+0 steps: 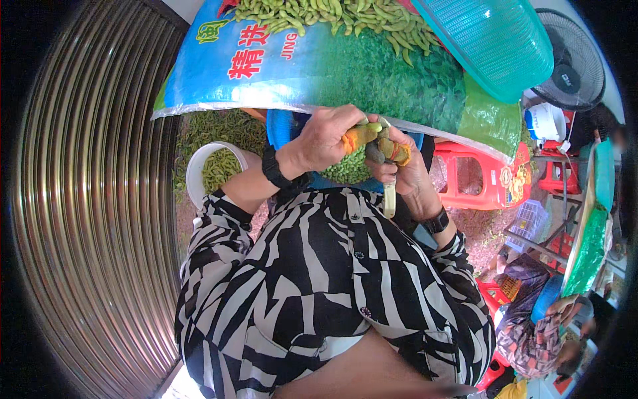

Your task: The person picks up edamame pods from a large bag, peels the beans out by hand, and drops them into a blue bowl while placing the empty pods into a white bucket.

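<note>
Black-white shirt (319,266), black wristbands (274,167), orange finger wraps (359,137)

left hand (322,138): curled inward | right hand (409,174): curled, facing it | forearms (251,188): converging

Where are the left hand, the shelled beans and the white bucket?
Left hand (323,135): head view, on the back of the hand.
Shelled beans (345,169): head view, on the heap's middle.
White bucket (193,175): head view, on its left wall.

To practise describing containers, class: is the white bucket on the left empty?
No, green pods lie inside the white bucket.
</note>
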Motion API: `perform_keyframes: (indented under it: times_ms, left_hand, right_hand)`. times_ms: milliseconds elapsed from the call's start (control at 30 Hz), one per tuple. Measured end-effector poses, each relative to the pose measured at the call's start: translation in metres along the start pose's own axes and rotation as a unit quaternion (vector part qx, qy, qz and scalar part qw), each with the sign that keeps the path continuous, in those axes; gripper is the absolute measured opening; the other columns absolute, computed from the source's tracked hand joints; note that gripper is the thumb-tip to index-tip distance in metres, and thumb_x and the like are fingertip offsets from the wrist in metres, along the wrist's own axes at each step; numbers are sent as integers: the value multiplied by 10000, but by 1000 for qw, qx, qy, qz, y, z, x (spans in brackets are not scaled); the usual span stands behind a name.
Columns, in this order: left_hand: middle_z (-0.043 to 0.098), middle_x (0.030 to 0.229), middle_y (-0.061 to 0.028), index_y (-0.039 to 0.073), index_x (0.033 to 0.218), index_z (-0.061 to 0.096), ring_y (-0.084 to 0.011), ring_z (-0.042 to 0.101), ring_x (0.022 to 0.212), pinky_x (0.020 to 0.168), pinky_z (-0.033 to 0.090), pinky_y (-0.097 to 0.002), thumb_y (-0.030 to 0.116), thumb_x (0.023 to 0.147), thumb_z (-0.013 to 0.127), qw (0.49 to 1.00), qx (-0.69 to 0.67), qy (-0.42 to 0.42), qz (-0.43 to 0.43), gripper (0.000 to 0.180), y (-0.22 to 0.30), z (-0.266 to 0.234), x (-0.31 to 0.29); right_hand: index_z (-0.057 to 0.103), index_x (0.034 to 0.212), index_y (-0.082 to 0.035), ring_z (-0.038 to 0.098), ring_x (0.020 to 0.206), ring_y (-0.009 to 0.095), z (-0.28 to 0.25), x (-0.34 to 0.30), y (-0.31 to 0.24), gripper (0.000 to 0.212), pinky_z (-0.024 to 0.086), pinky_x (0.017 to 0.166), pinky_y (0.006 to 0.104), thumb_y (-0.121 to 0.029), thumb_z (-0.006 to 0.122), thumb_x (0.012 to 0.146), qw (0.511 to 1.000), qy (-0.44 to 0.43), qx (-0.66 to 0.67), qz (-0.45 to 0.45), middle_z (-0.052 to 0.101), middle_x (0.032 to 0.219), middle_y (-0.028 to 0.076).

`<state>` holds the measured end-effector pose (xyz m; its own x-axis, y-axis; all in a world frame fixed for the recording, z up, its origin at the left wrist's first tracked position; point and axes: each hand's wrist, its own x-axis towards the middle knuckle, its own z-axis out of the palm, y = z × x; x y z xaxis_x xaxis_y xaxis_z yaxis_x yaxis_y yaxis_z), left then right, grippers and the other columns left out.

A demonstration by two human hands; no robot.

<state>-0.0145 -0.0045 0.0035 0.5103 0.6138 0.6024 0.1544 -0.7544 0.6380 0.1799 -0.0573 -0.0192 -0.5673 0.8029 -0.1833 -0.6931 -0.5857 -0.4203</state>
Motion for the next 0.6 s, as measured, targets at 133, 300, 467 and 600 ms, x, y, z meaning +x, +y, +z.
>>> perform_keyframes:
  times_ms: [133, 300, 467, 600]
  left_hand:
    - [607, 751, -102, -15, 886, 600, -191, 611, 662, 586, 450, -298, 13, 834, 550, 993, -71, 6, -98, 77, 5, 0, 3]
    - [589, 730, -58, -13, 880, 609, -91, 523, 668, 593, 419, -286, 98, 856, 535, 911, -318, 131, -225, 135, 5, 23, -1]
    - [576, 790, -21, -9, 962, 595, -69, 515, 751, 653, 418, -229, 37, 877, 523, 952, -193, 39, -236, 121, -4, 18, -10]
    - [556, 776, -15, -3, 958, 591, -65, 504, 747, 653, 421, -235, 46, 886, 511, 963, -168, 22, -210, 118, 5, 16, -9]
  right_hand:
    - [519, 1316, -122, 337, 457, 67, 6, 0, -1, 372, 262, 383, 189, -304, 430, 1004, 1000, 15, -7, -10, 568, 786, 45]
    - [524, 1315, -111, 385, 472, 71, 12, 4, 0, 366, 279, 386, 189, -282, 442, 1002, 991, 93, -75, -54, 582, 803, 49]
    - [560, 1236, -51, 432, 483, 62, 7, 4, 2, 297, 301, 401, 185, -158, 484, 970, 972, 76, -179, -132, 595, 810, 47]
    - [595, 1148, -21, 438, 481, 55, 7, 11, 3, 243, 293, 405, 188, -85, 531, 921, 936, 135, -271, -181, 571, 755, 21]
